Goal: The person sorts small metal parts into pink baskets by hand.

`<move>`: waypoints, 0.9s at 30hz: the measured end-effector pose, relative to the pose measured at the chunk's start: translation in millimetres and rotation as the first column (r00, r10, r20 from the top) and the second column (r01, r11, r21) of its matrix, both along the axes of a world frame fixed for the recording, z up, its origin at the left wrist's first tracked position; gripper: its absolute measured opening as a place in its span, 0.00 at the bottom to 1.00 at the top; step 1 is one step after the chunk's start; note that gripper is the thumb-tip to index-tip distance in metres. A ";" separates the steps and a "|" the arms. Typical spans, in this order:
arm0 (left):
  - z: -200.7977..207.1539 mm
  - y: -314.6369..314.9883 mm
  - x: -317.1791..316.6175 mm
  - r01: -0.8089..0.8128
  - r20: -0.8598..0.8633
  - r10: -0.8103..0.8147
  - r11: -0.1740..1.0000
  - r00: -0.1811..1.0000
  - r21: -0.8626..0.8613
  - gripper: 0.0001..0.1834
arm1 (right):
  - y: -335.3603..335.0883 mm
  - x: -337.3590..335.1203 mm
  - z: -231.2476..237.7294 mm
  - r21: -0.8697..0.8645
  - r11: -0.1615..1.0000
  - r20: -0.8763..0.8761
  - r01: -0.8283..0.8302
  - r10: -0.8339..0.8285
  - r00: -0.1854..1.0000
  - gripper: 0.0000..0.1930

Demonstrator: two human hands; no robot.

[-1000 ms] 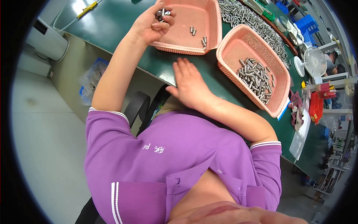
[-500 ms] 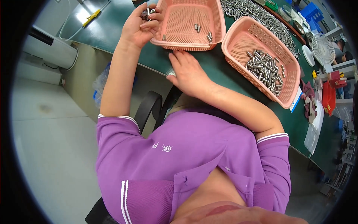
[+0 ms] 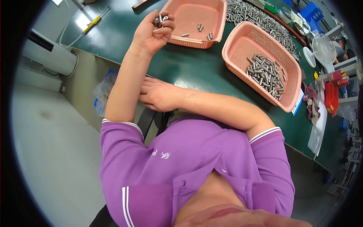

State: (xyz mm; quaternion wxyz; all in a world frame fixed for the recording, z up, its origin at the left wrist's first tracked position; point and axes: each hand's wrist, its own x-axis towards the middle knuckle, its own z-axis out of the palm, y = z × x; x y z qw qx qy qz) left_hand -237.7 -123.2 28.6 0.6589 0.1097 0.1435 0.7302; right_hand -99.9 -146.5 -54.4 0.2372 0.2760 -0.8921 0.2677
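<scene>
My left hand (image 3: 153, 33) is raised at the near left corner of a pink perforated plastic basket (image 3: 189, 20). Its fingers curl around several short shiny metal pins (image 3: 160, 20). A few similar loose pins (image 3: 200, 27) lie on that basket's floor. My right hand (image 3: 160, 95) reaches across to the table's near edge, beside my left forearm. Its fingers are stretched out, holding nothing that I can see, and the fingertips are partly hidden behind that forearm. Further right stands a second pink basket (image 3: 240, 43) with a heap of metal pins (image 3: 266, 75) in it.
A large pile of metal pins (image 3: 261, 24) covers the back of the green table (image 3: 200, 68). A yellow-handled tool (image 3: 91, 25) with a cord lies at the far left. To the right are a white fan (image 3: 323, 49), a red bin (image 3: 331, 98) and cloth (image 3: 311, 104).
My right hand has left the near side of the left basket and moved left and toward me. The left basket sits slightly farther away. My left hand still holds the pins, a little farther right.
</scene>
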 end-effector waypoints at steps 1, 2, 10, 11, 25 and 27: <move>4.3 4.0 4.2 -0.006 -0.006 0.006 1.000 1.000 -0.001 0.14 | 3.6 -3.8 7.4 0.067 0.998 -0.046 0.014 -0.011 0.999 0.21; 7.8 7.5 8.4 -0.011 -0.011 0.011 1.000 1.000 0.000 0.15 | 12.0 -4.4 9.8 0.071 0.997 -0.051 0.031 -0.027 0.998 0.21; 9.8 19.9 20.6 0.002 0.102 -0.003 1.000 0.995 0.004 0.19 | 97.0 14.0 52.0 0.290 0.486 -0.100 0.824 -0.841 0.531 0.14; 11.2 26.4 25.0 0.002 0.134 0.000 1.000 0.991 -0.016 0.19 | 103.5 15.2 53.9 0.286 0.585 0.278 0.758 -0.808 0.519 0.12; 22.1 103.4 144.3 0.138 -0.008 -0.138 0.989 0.990 -0.058 0.14 | 94.3 175.1 92.6 0.180 0.645 0.248 0.743 -0.761 0.600 0.08; 19.4 112.4 161.9 0.199 0.017 -0.198 0.978 0.980 -0.060 0.14 | 112.5 214.5 103.4 0.041 0.479 0.155 0.877 -0.870 0.468 0.07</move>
